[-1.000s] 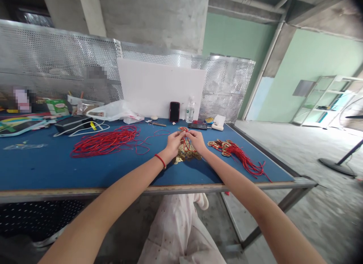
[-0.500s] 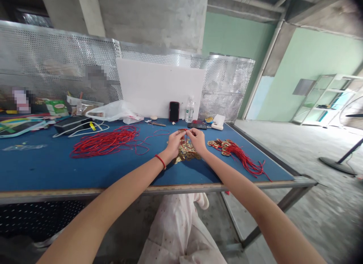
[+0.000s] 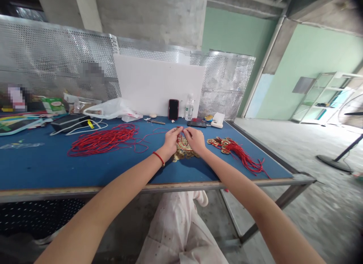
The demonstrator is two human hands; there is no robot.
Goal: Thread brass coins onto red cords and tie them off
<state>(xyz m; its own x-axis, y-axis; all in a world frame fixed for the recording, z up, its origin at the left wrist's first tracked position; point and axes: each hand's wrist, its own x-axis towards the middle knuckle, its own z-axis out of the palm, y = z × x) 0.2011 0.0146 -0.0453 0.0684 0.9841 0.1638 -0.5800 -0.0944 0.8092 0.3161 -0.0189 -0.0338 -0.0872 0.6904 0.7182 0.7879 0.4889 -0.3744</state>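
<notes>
My left hand [image 3: 171, 141] is closed, pinching a red cord [image 3: 178, 141] above a pile of gold coins [image 3: 185, 153] on the blue table. Close beside it, my right hand [image 3: 195, 139] pinches the same cord, which hangs in a loop between the two hands. A coin may sit at the left fingertips, but the fingers hide most of it. To the left lies a tangled bundle of red cords [image 3: 103, 140]. On the right is a bunch of coins [image 3: 226, 145] tied with red cords [image 3: 246, 159].
At the back stand a phone [image 3: 173, 109] and a plastic bottle [image 3: 189, 107], with a dark device [image 3: 196, 124] and a white object [image 3: 217, 120] near them. A white plastic bag [image 3: 120, 109] and a black box [image 3: 69, 124] are at the back left. The table's front edge [image 3: 181, 185] is near me.
My hands have shifted slightly left and nearer each other at the fingertips, still pinching the cord. The view has tilted a little; the coins and bundles lie as before.
</notes>
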